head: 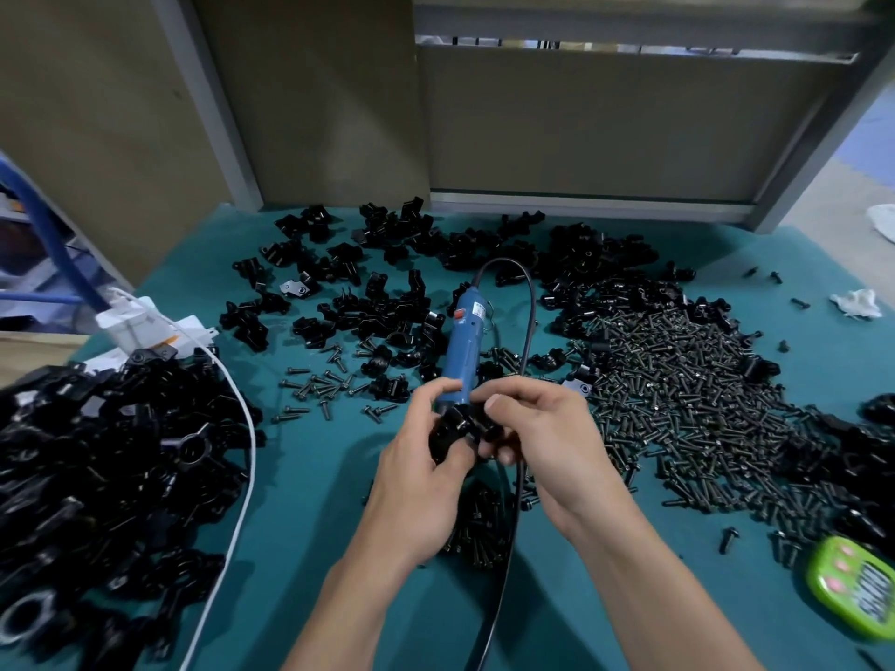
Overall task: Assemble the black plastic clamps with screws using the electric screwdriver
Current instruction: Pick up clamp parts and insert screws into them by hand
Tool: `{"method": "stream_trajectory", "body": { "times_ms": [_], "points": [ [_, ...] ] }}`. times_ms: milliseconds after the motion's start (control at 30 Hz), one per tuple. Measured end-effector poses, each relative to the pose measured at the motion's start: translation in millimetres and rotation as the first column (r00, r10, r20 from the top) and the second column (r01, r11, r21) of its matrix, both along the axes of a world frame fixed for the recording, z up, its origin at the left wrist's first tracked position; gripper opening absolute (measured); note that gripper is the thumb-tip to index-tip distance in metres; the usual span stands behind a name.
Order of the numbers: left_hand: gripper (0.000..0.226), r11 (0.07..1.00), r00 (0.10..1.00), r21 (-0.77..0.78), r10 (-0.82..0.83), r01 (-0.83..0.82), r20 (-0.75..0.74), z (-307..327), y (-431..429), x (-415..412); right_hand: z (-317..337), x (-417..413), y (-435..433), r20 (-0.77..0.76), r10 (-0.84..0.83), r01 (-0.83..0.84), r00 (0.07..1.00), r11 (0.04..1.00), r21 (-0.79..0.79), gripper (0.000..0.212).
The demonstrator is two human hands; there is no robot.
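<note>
While the left hand (419, 469) and right hand (549, 435) both pinched one black clamp (460, 428) with curled fingers above the desk (310, 481), the electric screwdriver (466, 341) lay just beyond. Misaligned clamp halves could cross-thread a screw taken from the heaped screws (702, 404) at right.

Single head cam, fwd-down, close over hands (465, 457) on table (310, 477).

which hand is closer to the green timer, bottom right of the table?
Right. The right hand sits left of the green timer; the left hand is farther left still. Both grip the black clamp.
</note>
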State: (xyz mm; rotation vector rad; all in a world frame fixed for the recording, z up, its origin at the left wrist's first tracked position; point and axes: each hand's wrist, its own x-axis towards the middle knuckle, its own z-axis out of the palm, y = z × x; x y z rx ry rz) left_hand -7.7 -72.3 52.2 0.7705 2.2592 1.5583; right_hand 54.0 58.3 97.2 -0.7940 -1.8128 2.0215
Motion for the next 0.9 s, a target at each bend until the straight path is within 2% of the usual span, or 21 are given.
{"method": "stream_trajectory", "body": {
  "times_ms": [100,167,233,300,400,500,600,733,833,900],
  "points": [
    [0.054,1.000,0.998,-0.004,-0.017,0.017,-0.063,4.1,-4.1,1.4,-4.8,-0.5,-8.8,-0.047,-0.125,0.114,0.991,0.975,-0.191,0.023],
    [0.049,0.999,0.997,-0.024,-0.024,0.022,-0.080,8.1,-4.9,2.6,-8.7,-2.1,-17.3,-0.045,-0.201,0.184,0.979,0.951,-0.248,0.025],
    [0.048,0.999,0.997,-0.031,-0.023,0.021,-0.068,8.1,-5.1,5.5,-13.7,-2.9,-23.6,-0.001,-0.244,0.240,0.970,0.957,-0.162,0.024],
    [0.047,1.000,0.999,-0.002,-0.004,0.004,-0.040,4.5,-6.5,8.1,-17.1,-1.2,-26.0,0.041,-0.248,0.248,0.968,0.969,0.008,0.022],
    [0.033,0.998,0.999,0.057,0.023,-0.021,-0.034,-2.2,-11.8,5.6,-15.8,3.9,-23.0,0.080,-0.146,0.129,0.986,0.973,0.190,0.021],
    [0.025,0.999,0.999,0.041,0.035,-0.034,-0.023,-4.9,-17.0,-2.5,-13.4,7.2,-18.4,0.141,0.011,-0.051,0.990,0.958,0.283,0.025],
    [0.026,0.992,0.982,0.124,-0.046,0.023,0.184,-6.3,-15.7,-5.0,-15.0,9.3,-10.0,0.155,0.035,-0.088,0.987,0.932,0.350,0.025],
    [0.030,0.955,0.894,0.291,-0.183,0.062,0.410,-2.9,-13.0,-0.7,-15.1,14.2,8.6,0.119,0.136,-0.168,0.984,0.929,0.329,0.021],
    [0.031,0.947,0.869,0.308,-0.229,0.094,0.440,-1.7,-10.4,2.0,-13.9,20.5,19.3,0.087,0.214,-0.231,0.973,0.920,0.316,0.021],
    [0.033,0.944,0.860,0.307,-0.254,0.121,0.442,-2.5,-6.5,3.7,-16.6,25.1,22.9,0.036,0.228,-0.230,0.973,0.942,0.243,0.022]
  ]
}}
